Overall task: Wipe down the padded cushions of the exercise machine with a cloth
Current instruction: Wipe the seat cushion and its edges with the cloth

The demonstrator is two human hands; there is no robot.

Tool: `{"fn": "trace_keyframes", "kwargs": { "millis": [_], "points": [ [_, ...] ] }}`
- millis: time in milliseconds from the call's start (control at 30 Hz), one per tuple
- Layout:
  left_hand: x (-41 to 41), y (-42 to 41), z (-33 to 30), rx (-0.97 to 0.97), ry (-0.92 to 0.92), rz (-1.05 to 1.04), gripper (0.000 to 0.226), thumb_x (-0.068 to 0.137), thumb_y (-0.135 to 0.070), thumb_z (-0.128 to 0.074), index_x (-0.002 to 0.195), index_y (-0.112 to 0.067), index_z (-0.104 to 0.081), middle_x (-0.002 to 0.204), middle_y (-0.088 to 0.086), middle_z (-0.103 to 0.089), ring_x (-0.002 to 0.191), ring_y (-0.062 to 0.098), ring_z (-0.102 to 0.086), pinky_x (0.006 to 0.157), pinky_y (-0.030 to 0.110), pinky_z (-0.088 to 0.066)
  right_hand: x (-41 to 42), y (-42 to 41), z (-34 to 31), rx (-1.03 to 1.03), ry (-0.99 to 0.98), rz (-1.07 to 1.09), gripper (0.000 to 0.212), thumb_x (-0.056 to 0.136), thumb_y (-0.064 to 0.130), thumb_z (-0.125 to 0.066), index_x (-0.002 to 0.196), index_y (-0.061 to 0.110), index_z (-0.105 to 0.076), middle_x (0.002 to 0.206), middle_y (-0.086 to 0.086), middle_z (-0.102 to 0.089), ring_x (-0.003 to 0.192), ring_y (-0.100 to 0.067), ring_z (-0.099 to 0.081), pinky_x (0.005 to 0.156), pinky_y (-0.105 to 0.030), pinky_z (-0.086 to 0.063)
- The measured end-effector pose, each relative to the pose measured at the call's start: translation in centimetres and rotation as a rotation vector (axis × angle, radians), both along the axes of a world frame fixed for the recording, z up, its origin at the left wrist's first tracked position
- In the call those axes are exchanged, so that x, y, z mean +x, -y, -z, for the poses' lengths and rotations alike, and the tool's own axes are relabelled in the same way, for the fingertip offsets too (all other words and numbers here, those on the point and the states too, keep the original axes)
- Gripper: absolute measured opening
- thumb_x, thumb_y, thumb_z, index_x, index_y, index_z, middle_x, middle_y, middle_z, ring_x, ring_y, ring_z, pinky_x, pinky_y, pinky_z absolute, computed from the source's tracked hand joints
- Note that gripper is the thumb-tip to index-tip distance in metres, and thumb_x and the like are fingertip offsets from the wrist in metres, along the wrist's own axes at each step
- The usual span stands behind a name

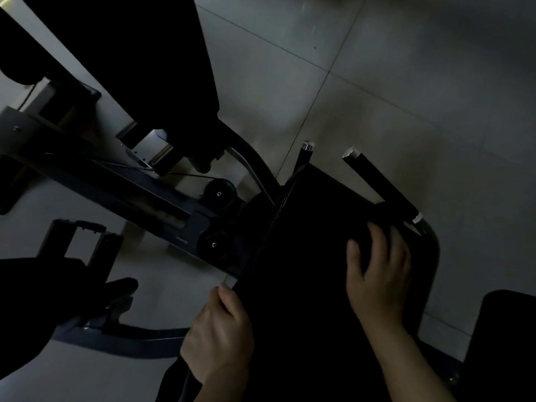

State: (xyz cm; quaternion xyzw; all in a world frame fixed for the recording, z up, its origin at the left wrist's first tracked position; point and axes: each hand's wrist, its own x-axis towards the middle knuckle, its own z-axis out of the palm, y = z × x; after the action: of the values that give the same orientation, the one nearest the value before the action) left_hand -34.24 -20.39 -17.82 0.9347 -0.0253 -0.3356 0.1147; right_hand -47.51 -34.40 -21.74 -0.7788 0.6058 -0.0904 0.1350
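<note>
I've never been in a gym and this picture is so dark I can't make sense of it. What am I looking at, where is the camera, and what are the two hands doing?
The camera sits on a person's head and looks down, so you see their own two bare hands from above. The big black slab in the middle is a padded cushion of an exercise machine standing on a pale tiled floor. The left hand grips the cushion's near left edge, apparently steadying it. The right hand lies spread flat on the cushion's far right part, pressing on something dark that may be the cloth; the picture is too dim to be sure. Beside that hand a black handle bar with a shiny tip sticks out. To the left are the machine's grey frame and two small black rollers.
</note>
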Motion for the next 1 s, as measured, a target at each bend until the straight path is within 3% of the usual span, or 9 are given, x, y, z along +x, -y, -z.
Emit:
{"fn": "trace_keyframes", "kwargs": {
  "millis": [67, 133, 233, 333, 400, 533, 667, 867, 1000],
  "points": [
    [0.1, -0.2, 0.1, 0.001, -0.005, 0.0, 0.037, 0.097, -0.042, -0.012, 0.083, -0.027, -0.043, 0.074, -0.002, -0.045, 0.079, 0.027, -0.05, 0.07, 0.033, -0.03, 3.4, 1.3, 0.3, -0.019, 0.095, 0.074, 0.053, 0.092, 0.041, -0.036, 0.131, 0.008, -0.053, 0.138, -0.026, -0.045, 0.128, -0.045, -0.039, 0.104, -0.055, -0.034],
    [-0.2, -0.2, 0.5, 0.004, 0.019, 0.025, 0.038, 0.096, -0.042, -0.012, 0.086, -0.029, -0.046, 0.082, 0.001, -0.055, 0.082, 0.027, -0.052, 0.072, 0.034, -0.033, 6.9, 1.3, 0.2, -0.066, 0.135, -0.002, 0.05, 0.094, 0.036, -0.037, 0.131, 0.007, -0.054, 0.137, -0.025, -0.048, 0.131, -0.043, -0.039, 0.107, -0.054, -0.033],
    [-0.1, -0.3, 0.9, 0.045, 0.008, 0.025, 0.046, 0.096, -0.049, -0.013, 0.109, -0.033, -0.054, 0.108, 0.008, -0.065, 0.098, 0.03, -0.059, 0.075, 0.035, -0.04, 10.4, -0.9, -0.8, -0.083, 0.121, -0.341, 0.047, 0.095, 0.036, -0.034, 0.134, 0.016, -0.053, 0.142, -0.015, -0.046, 0.136, -0.036, -0.036, 0.11, -0.049, -0.027],
    [0.1, -0.4, 0.8, 0.022, -0.026, 0.012, 0.069, 0.081, -0.073, -0.004, 0.106, -0.037, -0.058, 0.103, 0.007, -0.066, 0.097, 0.029, -0.061, 0.082, 0.038, -0.047, 8.9, -1.9, -0.7, -0.105, 0.078, -0.582, 0.044, 0.095, 0.038, -0.036, 0.133, 0.023, -0.052, 0.144, -0.007, -0.046, 0.137, -0.03, -0.036, 0.11, -0.048, -0.027],
    [0.3, -0.8, 0.8, -0.02, -0.054, 0.041, 0.082, 0.061, -0.086, 0.001, 0.094, -0.041, -0.059, 0.091, -0.002, -0.066, 0.09, 0.023, -0.061, 0.083, 0.039, -0.048, 5.7, -1.4, 0.3, -0.105, 0.058, -0.464, 0.045, 0.096, 0.038, -0.035, 0.137, 0.024, -0.045, 0.145, -0.009, -0.045, 0.134, -0.03, -0.038, 0.108, -0.049, -0.031],
    [0.7, -0.9, 0.5, -0.103, -0.155, 0.051, 0.095, 0.044, -0.099, -0.006, 0.089, -0.036, -0.061, 0.084, -0.006, -0.065, 0.085, 0.019, -0.061, 0.081, 0.039, -0.047, -2.7, -0.6, 0.9, 0.0, 0.008, 0.114, 0.056, 0.093, 0.045, -0.026, 0.14, 0.019, -0.043, 0.144, -0.019, -0.042, 0.131, -0.038, -0.039, 0.104, -0.058, -0.034],
    [0.7, -0.6, -0.1, -0.112, -0.181, 0.017, 0.076, 0.058, -0.092, -0.019, 0.089, -0.036, -0.06, 0.084, -0.011, -0.064, 0.085, 0.017, -0.06, 0.084, 0.039, -0.047, -5.7, -0.7, 1.0, 0.222, 0.118, 0.583, 0.059, 0.094, 0.057, -0.032, 0.146, 0.03, -0.026, 0.155, -0.011, -0.02, 0.134, -0.039, -0.031, 0.107, -0.057, -0.029],
    [1.2, -1.0, -0.1, -0.237, -0.183, -0.031, 0.063, 0.071, -0.08, -0.036, 0.071, -0.025, -0.066, 0.069, -0.005, -0.067, 0.07, 0.012, -0.061, 0.072, 0.036, -0.048, -5.6, -0.7, 0.2, 0.301, 0.175, 0.593, 0.06, 0.093, 0.052, -0.037, 0.147, 0.032, -0.021, 0.154, -0.01, -0.017, 0.131, -0.038, -0.037, 0.103, -0.055, -0.036],
    [1.5, -0.7, 0.2, -0.271, -0.193, -0.003, 0.068, 0.074, -0.077, -0.036, 0.063, -0.017, -0.064, 0.062, 0.002, -0.064, 0.064, 0.018, -0.061, 0.059, 0.032, -0.039, -6.4, -1.0, 0.1, 0.291, 0.168, 0.5, 0.061, 0.093, 0.049, -0.039, 0.148, 0.032, -0.02, 0.155, -0.009, -0.016, 0.132, -0.036, -0.037, 0.102, -0.052, -0.039]
  ]
}}
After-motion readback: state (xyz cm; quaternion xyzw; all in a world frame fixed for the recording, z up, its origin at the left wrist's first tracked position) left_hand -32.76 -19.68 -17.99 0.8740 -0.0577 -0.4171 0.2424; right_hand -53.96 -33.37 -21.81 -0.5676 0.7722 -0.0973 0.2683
